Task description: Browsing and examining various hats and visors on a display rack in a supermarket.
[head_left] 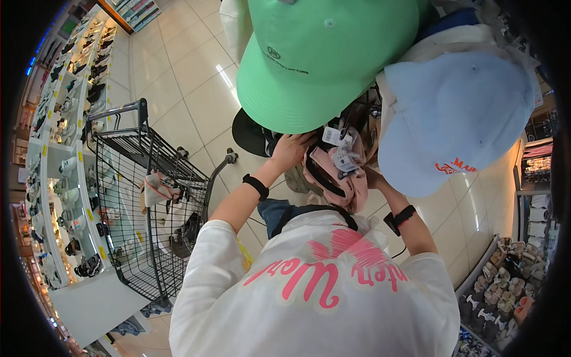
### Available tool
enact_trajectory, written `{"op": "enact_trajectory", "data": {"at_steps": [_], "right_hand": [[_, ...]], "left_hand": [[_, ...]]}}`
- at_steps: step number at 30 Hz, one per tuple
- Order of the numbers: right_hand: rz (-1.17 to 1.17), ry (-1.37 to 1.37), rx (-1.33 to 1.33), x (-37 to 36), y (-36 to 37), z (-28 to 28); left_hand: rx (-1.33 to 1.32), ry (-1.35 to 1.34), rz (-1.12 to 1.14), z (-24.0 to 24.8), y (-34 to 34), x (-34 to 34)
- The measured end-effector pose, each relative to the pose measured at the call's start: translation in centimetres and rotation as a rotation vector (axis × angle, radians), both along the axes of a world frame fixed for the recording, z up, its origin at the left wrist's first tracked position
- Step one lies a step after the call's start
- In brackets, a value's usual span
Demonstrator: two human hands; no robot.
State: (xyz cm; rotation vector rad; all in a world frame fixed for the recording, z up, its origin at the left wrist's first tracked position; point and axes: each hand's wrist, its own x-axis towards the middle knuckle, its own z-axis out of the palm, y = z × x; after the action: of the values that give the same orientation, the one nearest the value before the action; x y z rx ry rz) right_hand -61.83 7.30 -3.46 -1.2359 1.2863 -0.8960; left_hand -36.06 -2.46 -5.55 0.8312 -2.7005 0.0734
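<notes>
A pink cap (351, 189) with a dark inner band and white tags (339, 140) sits between my hands. My left hand (289, 150) reaches in beside it, just below the brim of a large green cap (324, 65). Its fingertips are hidden, so its grip does not show. Close to its left is a black cap (247, 132). At the pink cap's right edge, my right hand (375, 178) is closed on the cap, with most of its fingers covered. A light blue cap (461, 119) with red lettering hangs above my right forearm.
A black wire shopping cart (160, 220) stands at my left with a few goods inside. Beyond it run lit shelves of shoes (71, 178). At the lower right is a bin of footwear (505, 279). More caps crowd the rack ahead, over a tiled floor (184, 77).
</notes>
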Motion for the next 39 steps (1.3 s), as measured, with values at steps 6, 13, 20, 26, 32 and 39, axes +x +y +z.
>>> {"op": "enact_trajectory", "data": {"at_steps": [6, 13, 20, 26, 32, 39], "right_hand": [[0.072, -0.001, 0.001, 2.6, -0.8, -0.9], [0.112, 0.004, 0.020, 4.5, -1.0, -1.6], [0.100, 0.015, 0.051, 4.3, -1.1, -2.5], [0.027, 0.060, 0.078, 0.8, -1.0, -4.3], [-0.105, 0.237, -0.034, -5.2, 1.0, -6.9], [-0.620, 0.130, -0.042, -3.8, 5.3, -4.5]], "left_hand": [[0.036, -0.023, 0.010, 0.1, 0.6, 0.0], [0.058, 0.193, 0.065, 0.7, 1.1, 2.7], [0.185, 0.368, 0.130, 1.1, 1.9, 3.1], [0.238, 0.403, 0.070, -2.0, -0.4, 1.0], [0.273, 0.333, 0.147, -3.1, 1.6, -1.0], [0.278, 0.256, 0.251, -1.6, 6.0, 1.9]]}}
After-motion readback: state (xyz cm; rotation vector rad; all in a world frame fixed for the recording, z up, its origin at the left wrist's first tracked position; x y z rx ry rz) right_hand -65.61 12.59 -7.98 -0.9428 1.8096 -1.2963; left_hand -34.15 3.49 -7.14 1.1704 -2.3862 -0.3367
